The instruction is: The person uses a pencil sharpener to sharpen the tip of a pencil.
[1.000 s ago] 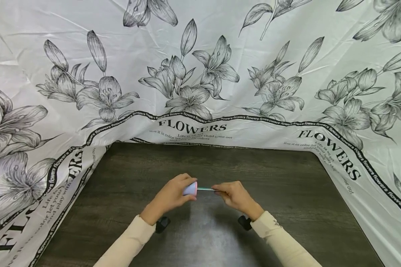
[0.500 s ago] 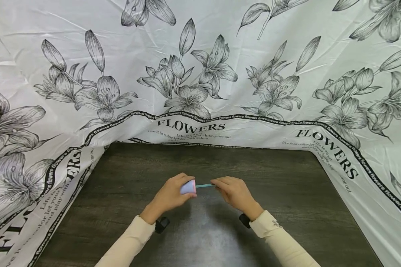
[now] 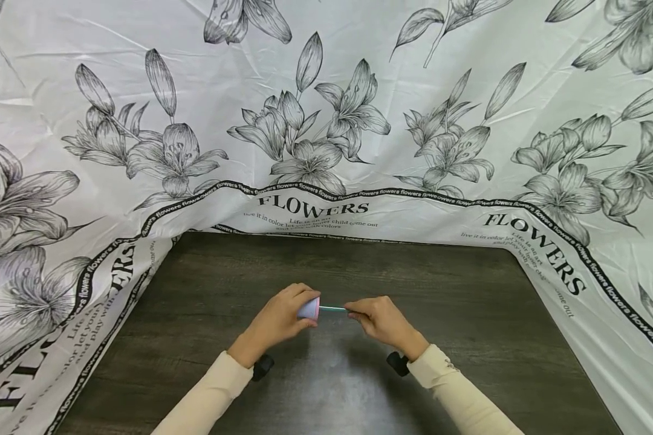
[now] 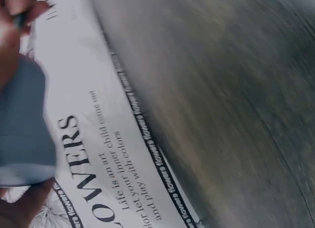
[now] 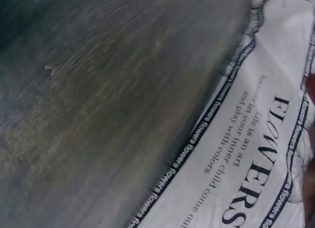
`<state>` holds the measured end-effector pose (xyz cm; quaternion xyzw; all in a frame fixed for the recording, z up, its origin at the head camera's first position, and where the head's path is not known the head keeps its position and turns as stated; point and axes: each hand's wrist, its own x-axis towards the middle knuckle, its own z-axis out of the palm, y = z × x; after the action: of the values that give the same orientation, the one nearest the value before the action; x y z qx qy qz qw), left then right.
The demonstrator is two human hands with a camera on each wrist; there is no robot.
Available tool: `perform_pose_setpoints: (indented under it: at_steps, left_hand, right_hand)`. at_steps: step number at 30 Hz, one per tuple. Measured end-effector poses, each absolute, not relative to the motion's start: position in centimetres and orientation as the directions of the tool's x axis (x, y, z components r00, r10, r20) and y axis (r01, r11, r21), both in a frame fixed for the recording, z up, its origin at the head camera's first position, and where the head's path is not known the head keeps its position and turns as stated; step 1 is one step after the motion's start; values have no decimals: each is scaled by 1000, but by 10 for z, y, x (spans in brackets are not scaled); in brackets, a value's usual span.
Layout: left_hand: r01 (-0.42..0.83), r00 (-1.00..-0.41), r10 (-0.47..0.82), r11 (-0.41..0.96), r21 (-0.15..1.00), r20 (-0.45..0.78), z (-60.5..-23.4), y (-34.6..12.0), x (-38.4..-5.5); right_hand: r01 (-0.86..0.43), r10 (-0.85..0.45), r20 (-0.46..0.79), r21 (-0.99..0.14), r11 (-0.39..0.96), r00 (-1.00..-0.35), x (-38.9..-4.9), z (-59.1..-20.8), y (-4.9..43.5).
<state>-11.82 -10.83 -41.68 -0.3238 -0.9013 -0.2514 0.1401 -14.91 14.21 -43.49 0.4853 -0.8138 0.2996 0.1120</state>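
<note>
A small lavender cup [image 3: 308, 309] with a pink rim lies on its side in my left hand [image 3: 278, 314], its mouth facing right. Fingers and thumb wrap around its wall; in the left wrist view the cup [image 4: 24, 124] looks grey-blue. A thin teal stick [image 3: 333, 309] runs from the cup's mouth to my right hand [image 3: 382, 318], which pinches its outer end between thumb and fingers. The stick's far end is hidden, and its kind cannot be told. In the right wrist view only a sliver of the hand [image 5: 310, 139] shows at the right edge.
Both hands are above a dark wood-grain table [image 3: 441, 284]. A white cloth [image 3: 348, 151] printed with lilies and lettering hangs behind and along the table's sides. Dark wrist-camera mounts [image 3: 262, 367] sit below both wrists.
My right hand has turned and dipped, tilting the stick from slightly upward to nearly level, much as it was a second ago. The cup has shifted only a little in my left hand.
</note>
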Motion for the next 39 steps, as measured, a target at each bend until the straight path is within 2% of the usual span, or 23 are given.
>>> perform_pose_setpoints:
  at_steps: [2, 5, 8, 12, 14, 15, 17, 19, 22, 24, 26, 30, 34, 39]
  left_hand:
    - [698, -695, 535, 663, 271, 481, -421, -108, -118]
    - [704, -681, 529, 663, 254, 507, -425, -107, -118]
    - [667, -729, 493, 666, 333, 475, -427, -107, -118]
    - [588, -808, 448, 650, 481, 382, -424, -108, -120]
    - [568, -823, 445, 647, 509, 352, -423, -108, -121]
    - [572, -820, 453, 649, 501, 349, -423, -108, -121]
    - [614, -789, 485, 657, 439, 377, -423, -107, -121]
    - [674, -728, 525, 667, 319, 441, -424, -106, -120]
    - [732, -609, 570, 671, 115, 551, -425, -106, -120]
    - [741, -549, 580, 671, 28, 602, -426, -106, -120]
    - [746, -508, 585, 665, -15, 632, -427, -107, -121]
    - [765, -476, 590, 643, -24, 652, -427, -114, -121]
    - [768, -478, 531, 639, 40, 700, -426, -126, -122]
    - [763, -509, 474, 634, 122, 719, -422, -133, -124]
  right_hand:
    - [-802, -726, 391, -466, 374, -566, -149, -433, 143]
    - [-799, -721, 373, -423, 428, -584, -149, -433, 143]
    - [-852, -711, 470, -258, 456, -523, -149, -436, 144]
    - [-880, -693, 612, -11, 474, -381, -148, -441, 142]
    - [-878, -690, 641, 50, 476, -337, -148, -443, 141]
    - [-879, -693, 638, 52, 474, -336, -148, -443, 141]
    - [-896, -697, 608, -55, 440, -380, -148, -444, 142]
    - [-877, -704, 524, -270, 398, -480, -148, -444, 143]
    - [-718, -700, 346, -606, 341, -624, -149, -441, 144]
    - [-621, -699, 252, -707, 339, -669, -150, -438, 145]
    - [-588, -707, 214, -735, 338, -674, -152, -434, 145]
    - [-639, -725, 227, -680, 359, -650, -155, -428, 148]
    - [-672, -693, 266, -612, 416, -671, -159, -426, 163]
    - [-682, -657, 307, -583, 442, -688, -163, -421, 174]
